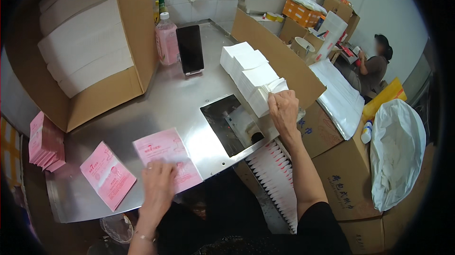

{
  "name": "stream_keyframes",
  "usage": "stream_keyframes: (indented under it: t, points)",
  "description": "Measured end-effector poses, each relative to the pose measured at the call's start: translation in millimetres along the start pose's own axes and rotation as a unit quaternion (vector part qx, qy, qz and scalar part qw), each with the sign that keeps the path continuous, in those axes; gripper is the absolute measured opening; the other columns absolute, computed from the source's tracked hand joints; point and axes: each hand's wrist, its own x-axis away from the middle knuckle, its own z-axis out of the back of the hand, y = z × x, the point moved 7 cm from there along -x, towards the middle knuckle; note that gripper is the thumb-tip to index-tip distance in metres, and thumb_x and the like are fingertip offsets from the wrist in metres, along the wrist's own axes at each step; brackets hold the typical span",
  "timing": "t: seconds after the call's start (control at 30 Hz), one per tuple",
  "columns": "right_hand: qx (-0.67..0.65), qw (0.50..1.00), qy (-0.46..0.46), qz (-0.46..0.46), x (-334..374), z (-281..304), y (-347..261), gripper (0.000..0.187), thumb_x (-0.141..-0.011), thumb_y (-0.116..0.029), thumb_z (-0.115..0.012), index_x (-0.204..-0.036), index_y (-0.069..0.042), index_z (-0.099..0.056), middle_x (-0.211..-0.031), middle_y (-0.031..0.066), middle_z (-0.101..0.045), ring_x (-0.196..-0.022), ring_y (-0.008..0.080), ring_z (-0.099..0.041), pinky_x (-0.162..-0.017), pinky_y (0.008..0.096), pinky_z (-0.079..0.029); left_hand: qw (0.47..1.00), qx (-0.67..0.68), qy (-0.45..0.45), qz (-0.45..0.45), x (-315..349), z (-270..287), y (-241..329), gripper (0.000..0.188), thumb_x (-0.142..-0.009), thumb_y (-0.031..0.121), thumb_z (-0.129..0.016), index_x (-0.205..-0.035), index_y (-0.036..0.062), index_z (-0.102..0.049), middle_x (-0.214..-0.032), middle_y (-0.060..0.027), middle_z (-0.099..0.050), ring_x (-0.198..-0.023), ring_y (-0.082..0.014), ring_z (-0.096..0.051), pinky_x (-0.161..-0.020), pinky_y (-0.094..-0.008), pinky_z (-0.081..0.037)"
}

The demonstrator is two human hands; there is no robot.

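Note:
My left hand (159,186), partly smeared by motion, is over the lower edge of a pink printed packet sleeve (159,143) near the front of the metal table. Its fingertips are not clear. Just left of it lies a flat stack of pink printed packets (108,175). My right hand (284,110) has its fingers closed on the near end of a long row of folded white paper tissues (258,76). A few tissues at that end fan out by the fingertips. Between the hands, a rectangular opening (213,108) in the table shows dark parts inside.
A cardboard box of white tissue stacks (137,32) stands at the left. More pink packets (45,143) are below it. A phone (190,49) and pink bottle (166,37) stand behind. Rightward are cartons (348,169) and a white bag (398,155). Another person (374,68) sits far right.

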Motion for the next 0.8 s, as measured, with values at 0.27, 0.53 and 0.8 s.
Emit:
stream_keyframes:
  t: [0.27,0.53,0.8]
  points:
    - [0.066,0.993,0.072,0.06,7,14,-26,0.035,-0.082,0.002,-0.061,-0.116,-0.003,-0.068,-0.116,0.0176,-0.063,-0.103,0.0357,-0.06,-0.093,0.046,-0.046,0.997,0.066,0.009,-0.028,-13,-32,23,0.013,-0.087,0.01,-0.068,-0.092,0.0042,-0.057,-0.095,-0.0137,-0.055,-0.09,-0.0317,-0.053,-0.075,-0.0449,-0.04]
    - [-0.227,0.879,-0.106,0.405,146,17,-209,0.041,-0.084,-0.017,-0.061,-0.121,0.001,-0.063,-0.111,0.0187,-0.06,-0.104,0.0325,-0.062,-0.106,0.0731,-0.033,0.997,0.019,-0.071,-0.013,-7,-27,14,0.07,-0.068,0.03,-0.078,-0.13,0.0062,-0.059,-0.142,-0.0267,-0.045,-0.126,-0.0427,-0.047,-0.093,-0.0505,-0.039]
    - [-0.166,0.913,-0.241,0.284,98,-55,-211,0.023,-0.078,-0.006,-0.06,-0.099,0.002,-0.064,-0.089,0.016,-0.062,-0.086,0.0333,-0.063,-0.103,0.0636,-0.037,0.994,-0.077,0.064,0.036,-19,-22,25,0.071,-0.072,0.036,-0.075,-0.134,0.0094,-0.055,-0.151,-0.0256,-0.038,-0.136,-0.0467,-0.038,-0.107,-0.056,-0.03]
